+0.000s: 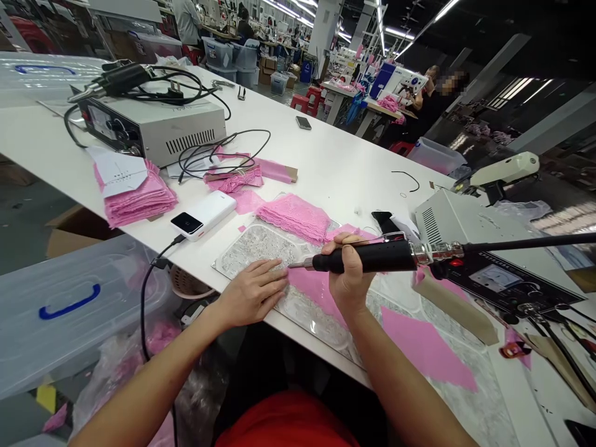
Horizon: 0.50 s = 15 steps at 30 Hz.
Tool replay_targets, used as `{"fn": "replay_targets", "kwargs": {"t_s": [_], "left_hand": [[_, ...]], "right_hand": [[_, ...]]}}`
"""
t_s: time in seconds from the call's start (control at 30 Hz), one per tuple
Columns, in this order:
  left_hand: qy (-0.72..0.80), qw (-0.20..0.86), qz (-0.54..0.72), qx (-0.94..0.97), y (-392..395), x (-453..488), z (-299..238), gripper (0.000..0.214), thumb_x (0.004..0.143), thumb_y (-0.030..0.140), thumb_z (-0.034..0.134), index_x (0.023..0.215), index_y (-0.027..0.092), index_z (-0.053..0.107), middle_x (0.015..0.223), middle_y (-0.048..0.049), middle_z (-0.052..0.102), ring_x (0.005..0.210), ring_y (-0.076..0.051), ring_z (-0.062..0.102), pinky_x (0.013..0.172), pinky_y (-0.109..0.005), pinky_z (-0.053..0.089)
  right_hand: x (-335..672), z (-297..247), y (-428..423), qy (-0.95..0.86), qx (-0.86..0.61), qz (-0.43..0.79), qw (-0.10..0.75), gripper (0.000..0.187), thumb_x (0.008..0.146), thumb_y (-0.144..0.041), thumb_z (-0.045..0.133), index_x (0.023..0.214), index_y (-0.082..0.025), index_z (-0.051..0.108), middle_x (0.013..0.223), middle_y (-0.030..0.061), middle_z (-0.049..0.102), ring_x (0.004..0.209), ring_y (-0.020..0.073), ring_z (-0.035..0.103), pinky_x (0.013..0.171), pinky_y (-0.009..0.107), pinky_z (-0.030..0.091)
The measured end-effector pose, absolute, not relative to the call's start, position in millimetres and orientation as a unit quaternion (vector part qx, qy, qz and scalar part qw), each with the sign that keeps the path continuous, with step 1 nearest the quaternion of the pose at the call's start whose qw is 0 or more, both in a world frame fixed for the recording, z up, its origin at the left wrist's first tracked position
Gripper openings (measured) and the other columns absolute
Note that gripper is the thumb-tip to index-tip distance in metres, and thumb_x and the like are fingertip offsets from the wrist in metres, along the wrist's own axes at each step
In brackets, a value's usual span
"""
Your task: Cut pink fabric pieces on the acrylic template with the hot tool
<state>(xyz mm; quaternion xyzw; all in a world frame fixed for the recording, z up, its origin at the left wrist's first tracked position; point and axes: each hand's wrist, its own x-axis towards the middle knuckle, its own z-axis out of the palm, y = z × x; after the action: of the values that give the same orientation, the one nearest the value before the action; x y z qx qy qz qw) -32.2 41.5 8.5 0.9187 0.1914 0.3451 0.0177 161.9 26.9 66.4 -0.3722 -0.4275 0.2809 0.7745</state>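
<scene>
My right hand grips a black ultrasonic cutter by its thick round handle. Its narrow metal tip points left and meets the edge of a pink fabric piece, close to my left fingertips. Flat on a clear patterned template, my left hand lies with its fingers stretched out beside that tip. The pink piece is partly hidden beneath my right hand. Just behind the hands sits a stack of pink fabric pieces. Another cut pink sheet rests to the right of my right forearm.
A white power bank and a second pink stack under paper stand left. Control boxes with dials flank me, one at back left, one at right. A phone lies farther back. A person sits at a sewing machine.
</scene>
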Motion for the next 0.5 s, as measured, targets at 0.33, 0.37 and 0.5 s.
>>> {"fn": "replay_targets", "kwargs": {"t_s": [0.33,0.37,0.5], "left_hand": [[0.195,0.021,0.338,0.921,42.0,-32.8,6.7,0.023,0.095,0.02,0.052,0.112,0.018,0.068,0.119,-0.0079,0.07,0.127,-0.028,0.055,0.101,-0.044,0.05],[0.194,0.02,0.338,0.921,42.1,-32.9,6.7,0.024,0.095,0.02,0.052,0.112,0.018,0.068,0.119,-0.0078,0.07,0.127,-0.028,0.055,0.101,-0.044,0.05],[0.19,0.016,0.344,0.92,42.4,-33.1,7.8,0.023,0.096,0.02,0.051,0.111,0.017,0.068,0.119,-0.0077,0.07,0.125,-0.029,0.057,0.099,-0.045,0.051]], "right_hand": [[160.3,65.4,26.8,-0.436,-0.37,0.284,0.77,0.013,0.079,-0.031,0.062,0.076,-0.02,0.055,0.073,-0.0037,0.056,0.061,0.0105,0.057,0.065,0.031,0.049],[159.9,65.3,26.9,-0.436,-0.371,0.283,0.769,0.014,0.079,-0.031,0.063,0.075,-0.02,0.054,0.073,-0.0036,0.056,0.061,0.0105,0.057,0.065,0.031,0.049],[161.7,68.5,28.2,-0.434,-0.36,0.292,0.772,0.012,0.078,-0.028,0.063,0.075,-0.02,0.056,0.072,-0.0037,0.056,0.06,0.0102,0.057,0.062,0.03,0.049]]}}
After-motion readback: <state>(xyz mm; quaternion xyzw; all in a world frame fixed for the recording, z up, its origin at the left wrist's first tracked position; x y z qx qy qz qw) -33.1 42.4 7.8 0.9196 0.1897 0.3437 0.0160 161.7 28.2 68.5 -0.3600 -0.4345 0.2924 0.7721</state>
